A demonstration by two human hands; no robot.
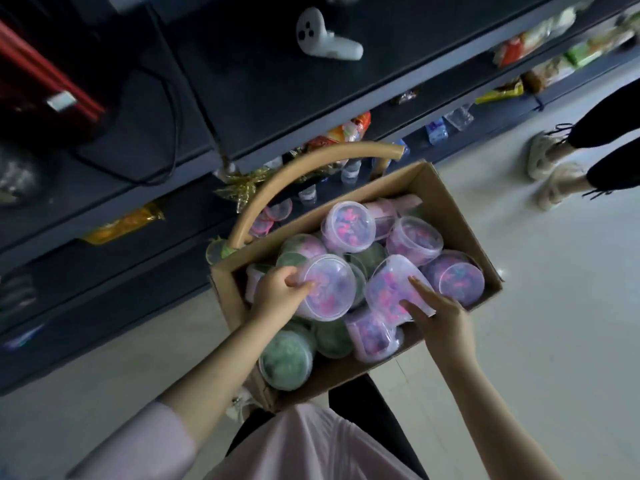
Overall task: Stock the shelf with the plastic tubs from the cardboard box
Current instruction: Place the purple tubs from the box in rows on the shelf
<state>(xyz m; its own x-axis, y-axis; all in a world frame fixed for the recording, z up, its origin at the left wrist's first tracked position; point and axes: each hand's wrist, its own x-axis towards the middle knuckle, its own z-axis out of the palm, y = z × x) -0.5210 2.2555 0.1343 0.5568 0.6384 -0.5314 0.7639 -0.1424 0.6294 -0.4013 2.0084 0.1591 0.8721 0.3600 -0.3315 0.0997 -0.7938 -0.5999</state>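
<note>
An open cardboard box [429, 188] sits on the floor below me, full of several clear plastic tubs with pink and purple or green contents. My left hand [277, 292] grips a pink-filled tub [329, 289] by its side, lid facing up. My right hand [440, 313] holds a second pink tub [391, 285] lying on its side, thumb and fingers wrapped round its body. Green tubs [287, 358] lie at the box's near end. The dark shelf unit [284, 84] stands just beyond the box.
A tan curved basket handle [311, 168] arches over the box's far edge. Snack packets [124, 223] and small bottles [349, 171] line the lower shelves. A white controller [322, 36] lies on an upper shelf. Another person's feet in pale shoes [554, 174] stand at the right.
</note>
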